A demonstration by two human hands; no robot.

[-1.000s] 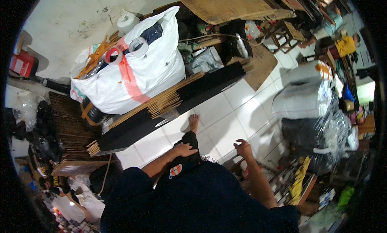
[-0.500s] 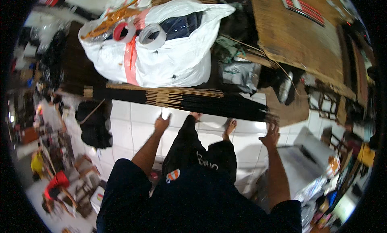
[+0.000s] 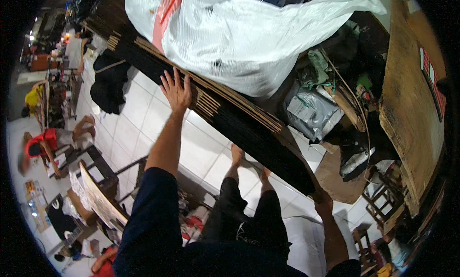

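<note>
A long stack of thin black boards with tan edges (image 3: 254, 143) runs diagonally across the view. My left hand (image 3: 176, 90) lies on its middle with the fingers spread. At the stack's lower right end, my right hand (image 3: 323, 203) grips it, its fingertips partly hidden. Just behind the stack is a large white woven sack (image 3: 239, 52) with a red band. A silver plastic package (image 3: 306, 119) lies among clutter to its right.
Tiled floor (image 3: 139, 109) and my feet are beneath the stack. A black heap (image 3: 108, 85) lies at left. Co-workers (image 3: 43, 145) are among cluttered tables at the left edge. A worn plywood panel (image 3: 407, 109) and a wooden stool (image 3: 383, 203) stand at right.
I have turned toward the stack. My left hand has moved up onto its middle and my right hand has taken hold of its end; the sack now looms larger.
</note>
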